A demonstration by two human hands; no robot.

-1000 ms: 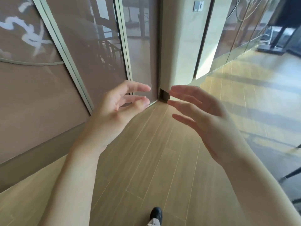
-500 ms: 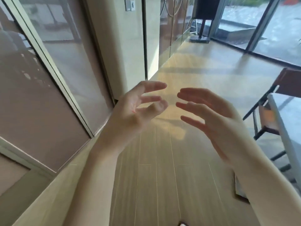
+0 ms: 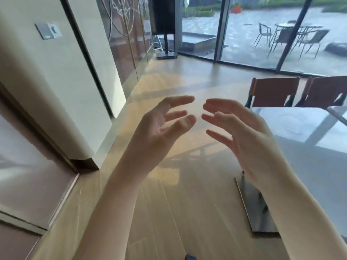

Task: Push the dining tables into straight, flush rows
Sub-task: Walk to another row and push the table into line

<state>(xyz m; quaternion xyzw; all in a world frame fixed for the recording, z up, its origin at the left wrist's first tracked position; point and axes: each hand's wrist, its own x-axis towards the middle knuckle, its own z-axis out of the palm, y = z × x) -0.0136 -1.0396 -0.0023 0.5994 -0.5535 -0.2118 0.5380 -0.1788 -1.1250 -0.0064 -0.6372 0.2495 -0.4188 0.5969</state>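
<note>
Two hands (image 3: 159,128) (image 3: 244,139); one table (image 3: 309,156); two chairs (image 3: 274,92) (image 3: 326,91).

Left hand (image 3: 157,132) and right hand (image 3: 242,136) raised mid-frame, side by side, fingertips near but apart, touching nothing. Dining table (image 3: 309,147) to the right, behind the right hand; its floor plate (image 3: 253,203) beneath, right of centre. Two chairs (image 3: 300,91) at the table's far edge. Wall pillar (image 3: 56,91) left, switch plate (image 3: 47,30) on it. Screen on stand (image 3: 165,15) far ahead. Glass wall (image 3: 262,34) at the back, outdoor chairs and table (image 3: 289,36) beyond it. Shoe (image 3: 190,257) at bottom edge.
</note>
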